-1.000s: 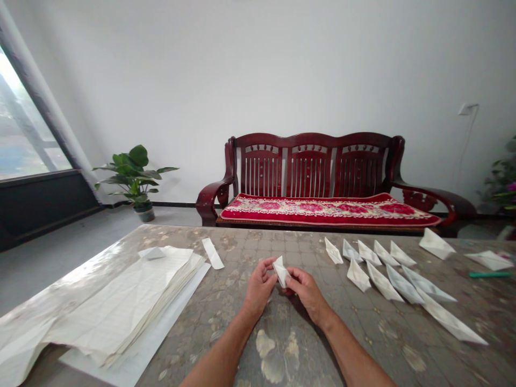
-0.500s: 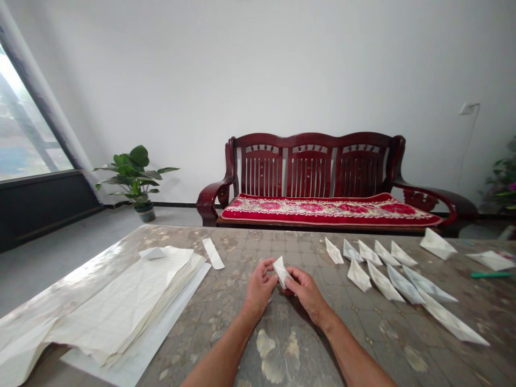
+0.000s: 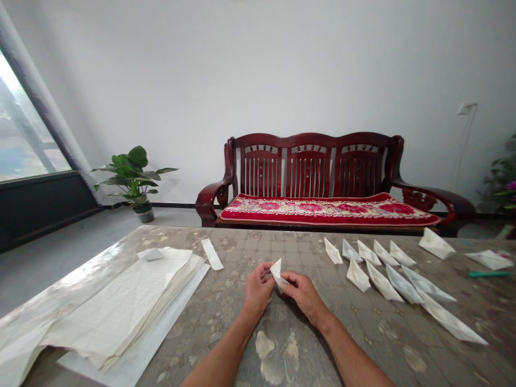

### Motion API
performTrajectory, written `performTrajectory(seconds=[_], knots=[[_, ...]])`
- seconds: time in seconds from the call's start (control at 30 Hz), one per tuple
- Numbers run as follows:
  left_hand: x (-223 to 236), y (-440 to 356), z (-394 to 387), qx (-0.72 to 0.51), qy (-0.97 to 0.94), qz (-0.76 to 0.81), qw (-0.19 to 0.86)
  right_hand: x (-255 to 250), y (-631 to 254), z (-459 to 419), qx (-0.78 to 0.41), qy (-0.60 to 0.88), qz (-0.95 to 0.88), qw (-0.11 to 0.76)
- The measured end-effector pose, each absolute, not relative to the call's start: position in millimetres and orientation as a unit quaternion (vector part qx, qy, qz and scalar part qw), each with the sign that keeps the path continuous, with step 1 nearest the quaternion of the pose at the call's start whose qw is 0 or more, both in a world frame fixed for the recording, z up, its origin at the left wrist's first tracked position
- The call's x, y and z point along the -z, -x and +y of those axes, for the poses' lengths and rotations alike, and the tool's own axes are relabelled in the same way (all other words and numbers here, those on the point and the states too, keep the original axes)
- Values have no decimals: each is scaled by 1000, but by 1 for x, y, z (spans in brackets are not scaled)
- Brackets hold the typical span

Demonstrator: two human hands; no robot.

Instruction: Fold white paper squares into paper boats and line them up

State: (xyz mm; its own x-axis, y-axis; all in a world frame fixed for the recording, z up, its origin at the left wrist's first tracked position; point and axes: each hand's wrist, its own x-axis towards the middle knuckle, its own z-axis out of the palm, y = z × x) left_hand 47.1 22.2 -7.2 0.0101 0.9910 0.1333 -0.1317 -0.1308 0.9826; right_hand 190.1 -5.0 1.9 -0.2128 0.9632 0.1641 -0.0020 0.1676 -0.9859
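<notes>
A broad lane of bare table (image 3: 201, 317) is running between the paper stack (image 3: 116, 312) and the left hand (image 3: 257, 287), with a paper slip (image 3: 212, 255) lying at its far end. Beyond the folded paper (image 3: 277, 272), open table is stretching toward the sofa (image 3: 322, 210). A gap is separating the right hand (image 3: 304, 294) from the paper boats (image 3: 385, 282), which are crowding the right side, leaving only narrow passages among themselves.

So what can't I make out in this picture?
All in the head view:
- Some fingertips of the left hand: behind the folded paper.
- Some fingers of the right hand: behind the hand itself.
- Any writing on the paper stack: too small and faint.
- Feet of the bench: behind the table.
- Flowering plant: cut off by the right edge.
</notes>
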Motion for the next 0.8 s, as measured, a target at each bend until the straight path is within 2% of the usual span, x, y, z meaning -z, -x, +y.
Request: performTrajectory(seconds=[0.13, 0.37, 0.47, 0.63, 0.8], knots=[[8, -48, 22, -558, -505, 427, 501, 0, -188, -4, -465, 409, -614, 489], [16, -48, 26, -559, -521, 447, 465, 3, -183, -5, -308, 469, -660, 500], [16, -48, 25, -566, -522, 455, 448, 2, -185, -7, -224, 511, -684, 470], [15, -48, 24, -575, -510, 486, 416, -2, -186, -11, -76, 547, -749, 364], [18, -46, 24, -570, -525, 500, 386, -2, -185, -12, -47, 534, -769, 350]])
